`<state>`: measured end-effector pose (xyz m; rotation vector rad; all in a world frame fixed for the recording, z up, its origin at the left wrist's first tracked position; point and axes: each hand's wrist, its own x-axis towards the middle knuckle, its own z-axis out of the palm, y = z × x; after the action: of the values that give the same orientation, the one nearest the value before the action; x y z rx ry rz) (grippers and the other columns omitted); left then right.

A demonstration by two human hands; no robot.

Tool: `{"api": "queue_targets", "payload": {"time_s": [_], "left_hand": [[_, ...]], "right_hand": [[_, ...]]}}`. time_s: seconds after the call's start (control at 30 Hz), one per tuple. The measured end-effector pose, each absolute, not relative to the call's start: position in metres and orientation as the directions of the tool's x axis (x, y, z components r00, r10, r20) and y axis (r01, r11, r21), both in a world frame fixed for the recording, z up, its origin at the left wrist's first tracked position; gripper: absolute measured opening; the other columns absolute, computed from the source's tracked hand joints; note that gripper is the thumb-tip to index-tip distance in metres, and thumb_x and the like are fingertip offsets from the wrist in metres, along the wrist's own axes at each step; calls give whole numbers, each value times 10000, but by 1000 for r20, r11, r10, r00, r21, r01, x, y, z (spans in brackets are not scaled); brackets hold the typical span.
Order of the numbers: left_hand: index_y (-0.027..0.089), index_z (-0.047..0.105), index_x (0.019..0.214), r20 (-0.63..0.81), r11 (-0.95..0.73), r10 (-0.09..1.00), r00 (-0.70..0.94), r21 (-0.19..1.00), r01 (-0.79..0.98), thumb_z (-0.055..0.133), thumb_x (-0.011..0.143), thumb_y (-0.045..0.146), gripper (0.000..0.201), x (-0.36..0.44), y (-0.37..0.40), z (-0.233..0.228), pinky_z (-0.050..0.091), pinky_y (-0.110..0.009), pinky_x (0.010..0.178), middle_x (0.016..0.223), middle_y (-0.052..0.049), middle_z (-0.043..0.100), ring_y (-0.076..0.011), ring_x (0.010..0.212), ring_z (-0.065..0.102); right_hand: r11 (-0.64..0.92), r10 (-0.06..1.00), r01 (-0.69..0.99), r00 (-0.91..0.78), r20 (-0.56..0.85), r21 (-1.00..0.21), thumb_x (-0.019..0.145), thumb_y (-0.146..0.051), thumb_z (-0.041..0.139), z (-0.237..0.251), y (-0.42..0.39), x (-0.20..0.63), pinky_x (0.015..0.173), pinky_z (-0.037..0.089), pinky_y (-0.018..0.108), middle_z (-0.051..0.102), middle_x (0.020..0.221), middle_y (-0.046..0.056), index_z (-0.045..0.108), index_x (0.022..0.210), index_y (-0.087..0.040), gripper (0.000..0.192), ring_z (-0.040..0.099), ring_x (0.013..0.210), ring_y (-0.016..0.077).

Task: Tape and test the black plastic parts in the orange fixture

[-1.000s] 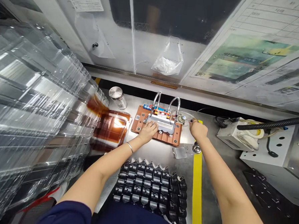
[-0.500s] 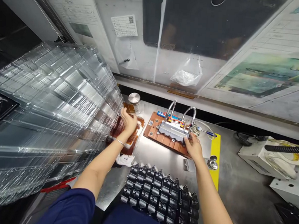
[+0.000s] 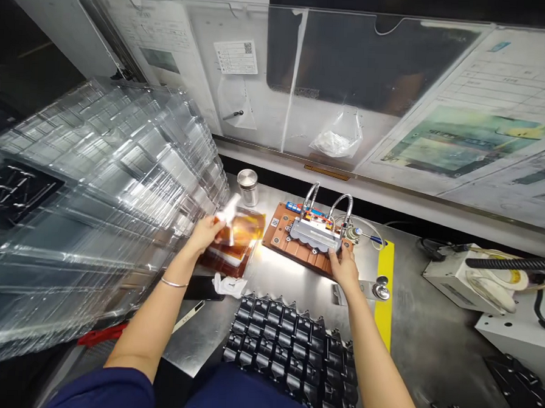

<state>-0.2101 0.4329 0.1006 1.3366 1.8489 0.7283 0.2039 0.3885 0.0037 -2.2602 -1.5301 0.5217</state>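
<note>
Newly up, an amber sheet was pinched in my left hand above the amber pile, where those fingers had reached unfilled.
My right hand sat at the near right corner of the grey block on the copper-coloured plate; remotely, I couldn't tell whether it gripped. Blur smeared the sheet's edges; clear trays ran out of frame.

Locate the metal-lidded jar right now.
In the head view, the jar stands left of centre, at the back, between the clear plastic stack and the brown plate.
</note>
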Motion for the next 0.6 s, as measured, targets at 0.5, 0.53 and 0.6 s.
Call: {"api": "queue_targets", "payload": {"time_s": [0.5,0.53,0.6], "left_hand": [[105,619,1065,117,-124,988,97,257,958,404,818,71,330,-129,413,41,384,-566,977,1144,-213,633,-323,1115,565],[103,618,1048,119,-188,981,156,348,919,415,834,97,295,-111,424,40,433,-497,943,1110,-203,647,-299,1064,593],[88,599,1053,116,-274,961,249,484,831,434,865,161,260,-71,445,36,498,-376,814,1041,-203,664,-260,954,636]], "right_hand": [[-425,898,687,402,-179,-589,826,-456,402,18,393,192,955,424,421,554,1219,214,476,1305,-29,646,535,1124,307],[-433,894,678,407,-186,-595,824,-453,406,19,393,192,957,425,420,551,1231,213,475,1307,-31,645,535,1130,307],[-444,887,656,419,-194,-611,817,-441,419,23,394,191,956,429,416,560,1232,206,492,1292,-42,624,536,1137,304]]}}
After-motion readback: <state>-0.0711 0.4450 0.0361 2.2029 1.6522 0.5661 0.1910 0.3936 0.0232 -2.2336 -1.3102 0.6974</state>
